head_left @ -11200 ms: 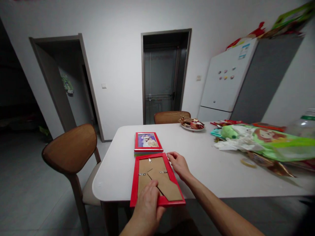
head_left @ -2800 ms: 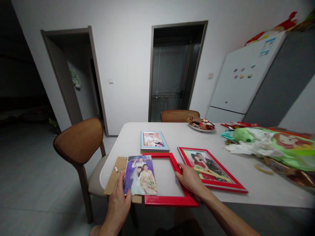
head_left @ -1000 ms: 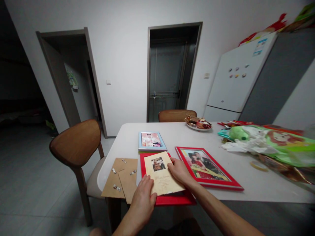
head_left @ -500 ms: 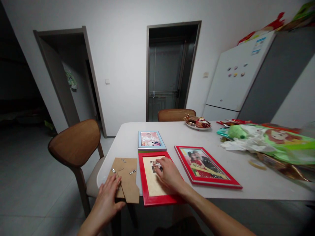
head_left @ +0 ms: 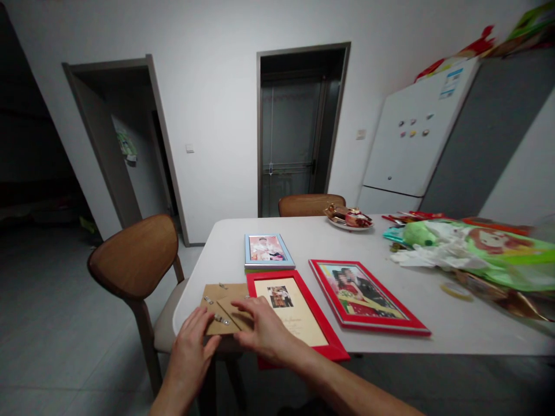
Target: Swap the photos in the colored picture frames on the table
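A brown picture-frame backing board (head_left: 212, 290) with small metal clips and a stand flap is at the table's near left corner. My left hand (head_left: 191, 346) grips its left side, fingers on top and thumb at the near edge. On its right part is my right hand (head_left: 262, 328), fingers and thumb bent around the board, partly hiding it. Right beside it lies a red photo frame (head_left: 321, 315), with a small photo (head_left: 280, 296) on a cream sheet inside. My right forearm crosses over that frame's near part.
Farther back lies a light blue photo frame (head_left: 269, 249); a second red photo frame (head_left: 368, 297) is to the right. A plate (head_left: 349, 225) with food-like items, a tape roll (head_left: 456, 291) and green and white packaging (head_left: 481, 254) share the table (head_left: 299, 234). Wooden chairs (head_left: 134, 260) stand around it.
My right hand has left the small photo in the red frame and moved left onto the backing board. The board has turned and shifted, and the cream sheet's print is now uncovered.
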Demonstrator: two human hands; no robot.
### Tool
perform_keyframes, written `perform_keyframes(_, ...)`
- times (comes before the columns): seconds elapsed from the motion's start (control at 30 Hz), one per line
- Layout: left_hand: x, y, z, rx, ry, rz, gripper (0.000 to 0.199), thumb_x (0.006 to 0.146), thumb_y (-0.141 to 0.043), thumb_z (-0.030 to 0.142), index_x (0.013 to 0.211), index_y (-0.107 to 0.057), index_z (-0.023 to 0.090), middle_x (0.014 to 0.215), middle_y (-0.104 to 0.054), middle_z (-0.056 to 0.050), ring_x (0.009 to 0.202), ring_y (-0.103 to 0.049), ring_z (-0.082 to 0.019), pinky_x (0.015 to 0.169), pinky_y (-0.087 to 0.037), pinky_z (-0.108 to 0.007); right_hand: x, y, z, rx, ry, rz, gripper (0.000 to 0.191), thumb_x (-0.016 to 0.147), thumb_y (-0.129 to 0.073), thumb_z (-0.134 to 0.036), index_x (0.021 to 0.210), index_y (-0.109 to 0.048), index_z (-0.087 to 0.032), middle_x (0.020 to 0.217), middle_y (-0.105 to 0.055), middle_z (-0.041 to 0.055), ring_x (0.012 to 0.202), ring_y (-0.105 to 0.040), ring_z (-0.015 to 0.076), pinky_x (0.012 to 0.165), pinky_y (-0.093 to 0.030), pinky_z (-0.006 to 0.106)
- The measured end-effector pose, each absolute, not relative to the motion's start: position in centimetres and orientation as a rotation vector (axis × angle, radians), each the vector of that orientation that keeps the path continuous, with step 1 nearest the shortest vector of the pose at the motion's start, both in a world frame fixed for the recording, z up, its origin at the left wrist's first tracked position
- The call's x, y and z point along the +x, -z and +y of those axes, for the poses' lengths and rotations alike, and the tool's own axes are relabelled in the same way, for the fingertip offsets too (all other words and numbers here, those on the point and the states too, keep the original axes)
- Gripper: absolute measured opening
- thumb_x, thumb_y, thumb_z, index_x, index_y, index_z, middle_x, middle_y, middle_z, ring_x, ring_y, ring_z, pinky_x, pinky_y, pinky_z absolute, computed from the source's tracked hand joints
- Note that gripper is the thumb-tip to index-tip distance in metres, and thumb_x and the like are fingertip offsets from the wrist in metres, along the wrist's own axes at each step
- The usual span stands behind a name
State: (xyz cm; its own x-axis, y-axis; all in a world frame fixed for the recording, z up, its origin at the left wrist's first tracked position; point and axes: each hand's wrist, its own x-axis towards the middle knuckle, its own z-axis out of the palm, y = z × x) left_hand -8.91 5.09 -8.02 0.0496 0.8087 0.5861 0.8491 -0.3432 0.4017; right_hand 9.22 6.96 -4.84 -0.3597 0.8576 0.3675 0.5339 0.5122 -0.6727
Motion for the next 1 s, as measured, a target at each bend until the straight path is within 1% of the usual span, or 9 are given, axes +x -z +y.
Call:
perform_keyframes(0.07, -7.3, 7.5, 4.5, -2.303, 1.228, -1.68, 0.032, 0.068, -0.046, 0.016, 0.099, -0.055, 0.017, 0.11, -0.057, -0.01, 0.103, -0.052, -0.023, 0.088, -0.043, -0.04, 11.3, 3.7, 6.3, -1.073, -0.619, -2.038, 0.049, 0.058, -0.058, -0.017, 0.107, -0.054, -0.017, 0.099, -0.057, 0.0064, 0.093, -0.049, 0.0188, 0.082, -0.039, 0.033)
perform_keyframes(0.13, -5.3, 6.9, 3.9, -2.357, 1.262, -1.583, 0.034, 0.071, -0.044, 0.014, 0.103, -0.054, 0.016, 0.114, -0.054, -0.011, 0.107, -0.048, -0.023, 0.089, -0.042, -0.04, 13.4, 2.4, 5.5, -1.047, -0.585, -2.041, 0.042, 0.061, -0.055, -0.015, 0.103, -0.056, -0.018, 0.102, -0.057, 0.0062, 0.096, -0.049, 0.0183, 0.085, -0.038, 0.034)
perform_keyframes(0.23, -2.4, 6.2, 3.3, -2.424, 1.291, -1.453, 0.034, 0.076, -0.042, 0.014, 0.109, -0.05, 0.014, 0.122, -0.047, -0.013, 0.117, -0.038, -0.024, 0.094, -0.037, -0.042, 16.2, 0.9, 4.6, -1.047, -0.476, -2.052, 0.033, 0.066, -0.051, -0.016, 0.098, -0.058, -0.021, 0.109, -0.054, 0.0068, 0.103, -0.047, 0.0182, 0.089, -0.037, 0.036)
perform_keyframes(0.3, -0.5, 6.0, 3.2, -2.509, 1.265, -1.414, 0.034, 0.078, -0.043, 0.017, 0.111, -0.049, 0.012, 0.123, -0.045, -0.014, 0.119, -0.034, -0.025, 0.095, -0.035, -0.043, 18.1, 0.7, 4.2, -1.099, -0.4, -2.059, 0.033, 0.067, -0.051, -0.018, 0.098, -0.059, -0.022, 0.113, -0.052, 0.0072, 0.107, -0.045, 0.0184, 0.091, -0.035, 0.036)
perform_keyframes(0.4, 2.0, 6.2, 3.6, -2.7, 1.137, -1.421, 0.035, 0.077, -0.045, 0.017, 0.111, -0.049, 0.01, 0.123, -0.045, -0.016, 0.118, -0.035, -0.026, 0.095, -0.035, -0.043, 20.8, 1.7, 4.1, -1.236, -0.326, -2.053, 0.034, 0.065, -0.051, -0.019, 0.097, -0.06, -0.021, 0.113, -0.052, 0.0079, 0.107, -0.045, 0.0196, 0.093, -0.034, 0.038)
perform_keyframes(0.53, 4.3, 6.7, 4.3, -2.944, 0.885, -1.438, 0.038, 0.076, -0.048, 0.017, 0.112, -0.048, 0.009, 0.123, -0.044, -0.017, 0.118, -0.034, -0.027, 0.097, -0.032, -0.042, 23.5, 3.9, 4.0, -1.393, -0.327, -2.048, 0.031, 0.064, -0.05, -0.019, 0.092, -0.062, -0.02, 0.109, -0.056, 0.0085, 0.104, -0.048, 0.0213, 0.092, -0.035, 0.04)
perform_keyframes(0.67, 5.0, 7.0, 4.8, -3.041, 0.671, -1.467, 0.045, 0.073, -0.053, 0.018, 0.116, -0.044, 0.01, 0.127, -0.041, -0.015, 0.119, -0.034, -0.025, 0.099, -0.03, -0.04, 24.2, 5.4, 3.8, -1.409, -0.294, -2.093, 0.028, 0.065, -0.049, -0.019, 0.089, -0.064, -0.018, 0.106, -0.057, 0.0103, 0.1, -0.05, 0.0225, 0.088, -0.038, 0.042)
perform_keyframes(0.83, 4.1, 6.8, 5.3, -2.982, 0.566, -1.54, 0.04, 0.077, -0.048, 0.024, 0.117, -0.044, 0.017, 0.127, -0.042, -0.01, 0.119, -0.034, -0.024, 0.099, -0.021, -0.049, 23.5, 7.1, 4.8, -1.318, -0.233, -2.131, 0.027, 0.067, -0.048, -0.016, 0.089, -0.063, -0.018, 0.103, -0.057, 0.0108, 0.097, -0.05, 0.0215, 0.084, -0.041, 0.04)
perform_keyframes(1.0, 3.2, 7.0, 5.9, -2.965, 0.558, -1.582, 0.037, 0.08, -0.043, 0.026, 0.117, -0.044, 0.02, 0.128, -0.041, -0.008, 0.12, -0.032, -0.021, 0.1, -0.021, -0.044, 22.6, 8.6, 6.1, -1.263, -0.144, -2.139, 0.028, 0.068, -0.047, -0.014, 0.091, -0.062, -0.017, 0.101, -0.056, 0.0109, 0.096, -0.049, 0.0217, 0.082, -0.04, 0.04)
